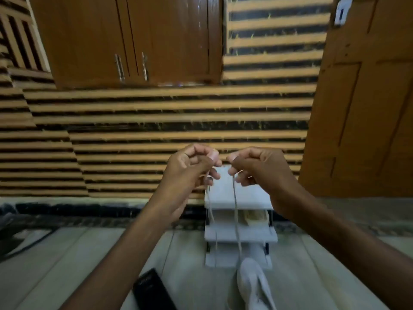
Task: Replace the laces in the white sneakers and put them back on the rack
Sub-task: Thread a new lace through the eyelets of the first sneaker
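Both hands are raised in front of the striped wall, each pinching one run of the lace [235,211]: the left hand [192,168] is closed on the strand at about 9 o'clock of the pair, the right hand [257,167] closed on the strand at 3 o'clock, thumbs and forefingers nearly touching between them. The two strands hang down from the hands toward 6 o'clock, crossing in front of the white rack [240,236], and the right strand runs on to the white sneaker [253,285] lying on the floor [89,253] at the bottom edge; where the left strand ends is too faint to tell. The step in hand looks like drawing the lace up through the sneaker and evening its two ends. To do it well, the hands should pull both strands with like tension, bring the tips level, and keep the lace flat rather than twisted, so that the crossings sit neatly over the tongue; a jerk on one side alone would likely shorten the other end or tip the sneaker. The sneaker lies well below the hands, at about 6 o'clock from them and just in front of the lowest shelf of the rack, toe pointing toward the rack. A tan shoe [254,217] sits on a middle shelf, at 6 o'clock of the right hand. A dark flat object [152,289] lies on the floor at 9 o'clock of the sneaker, apart from it. The second white sneaker is not visible.
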A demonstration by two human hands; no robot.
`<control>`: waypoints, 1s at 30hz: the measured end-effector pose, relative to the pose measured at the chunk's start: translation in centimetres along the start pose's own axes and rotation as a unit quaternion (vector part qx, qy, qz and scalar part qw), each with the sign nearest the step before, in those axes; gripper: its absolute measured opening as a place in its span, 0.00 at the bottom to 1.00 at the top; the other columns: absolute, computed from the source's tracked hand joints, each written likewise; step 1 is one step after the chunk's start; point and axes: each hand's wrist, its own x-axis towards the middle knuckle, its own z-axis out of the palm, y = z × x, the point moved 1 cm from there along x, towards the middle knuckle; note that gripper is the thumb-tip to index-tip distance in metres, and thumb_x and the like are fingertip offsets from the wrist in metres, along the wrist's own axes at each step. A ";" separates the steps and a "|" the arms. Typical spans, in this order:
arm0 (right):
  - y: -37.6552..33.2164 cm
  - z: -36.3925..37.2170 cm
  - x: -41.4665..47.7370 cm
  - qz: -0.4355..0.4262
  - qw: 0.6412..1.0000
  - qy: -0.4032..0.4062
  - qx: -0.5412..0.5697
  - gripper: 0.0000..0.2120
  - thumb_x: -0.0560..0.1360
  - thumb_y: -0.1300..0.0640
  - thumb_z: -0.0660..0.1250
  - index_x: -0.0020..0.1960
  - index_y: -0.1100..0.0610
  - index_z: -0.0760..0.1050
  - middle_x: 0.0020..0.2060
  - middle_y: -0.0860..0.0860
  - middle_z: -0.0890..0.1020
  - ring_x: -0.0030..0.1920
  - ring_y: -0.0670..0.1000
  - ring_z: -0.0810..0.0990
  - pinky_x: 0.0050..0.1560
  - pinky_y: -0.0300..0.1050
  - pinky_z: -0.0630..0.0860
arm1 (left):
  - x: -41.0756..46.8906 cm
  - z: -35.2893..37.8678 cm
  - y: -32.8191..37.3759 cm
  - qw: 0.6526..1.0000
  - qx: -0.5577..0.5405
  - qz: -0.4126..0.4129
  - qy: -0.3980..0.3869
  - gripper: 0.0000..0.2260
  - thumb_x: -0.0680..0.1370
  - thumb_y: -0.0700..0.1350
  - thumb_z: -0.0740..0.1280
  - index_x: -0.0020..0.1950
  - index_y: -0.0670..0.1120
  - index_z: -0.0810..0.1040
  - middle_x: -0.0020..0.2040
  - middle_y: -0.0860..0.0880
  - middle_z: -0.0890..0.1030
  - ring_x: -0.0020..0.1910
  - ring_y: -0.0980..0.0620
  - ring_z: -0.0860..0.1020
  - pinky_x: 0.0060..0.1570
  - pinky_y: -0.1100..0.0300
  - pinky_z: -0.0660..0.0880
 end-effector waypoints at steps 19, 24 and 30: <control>29.1 6.1 -24.0 0.212 0.855 -0.179 -0.439 0.17 0.71 0.48 0.71 0.54 0.58 0.76 0.48 0.53 0.81 0.48 0.53 0.80 0.42 0.41 0.73 | -22.1 0.2 -28.9 0.893 0.392 -0.196 -0.104 0.10 0.73 0.38 0.70 0.51 0.50 0.77 0.37 0.53 0.82 0.37 0.57 0.79 0.39 0.68 0.73; 30.5 5.3 -24.0 0.233 0.902 -0.124 -0.340 0.09 0.68 0.60 0.70 0.46 0.63 0.79 0.40 0.56 0.83 0.42 0.55 0.80 0.39 0.46 0.74 | -22.7 1.7 -29.5 0.879 0.413 -0.194 -0.142 0.13 0.73 0.39 0.66 0.54 0.50 0.69 0.36 0.50 0.79 0.36 0.50 0.78 0.39 0.56 0.76; 31.3 4.5 -23.9 0.299 0.919 -0.105 -0.235 0.14 0.70 0.62 0.70 0.55 0.53 0.81 0.47 0.47 0.82 0.48 0.48 0.79 0.47 0.43 0.76 | -23.5 2.2 -30.6 0.899 0.356 -0.247 -0.059 0.18 0.72 0.40 0.70 0.51 0.56 0.65 0.36 0.52 0.81 0.37 0.56 0.80 0.39 0.59 0.77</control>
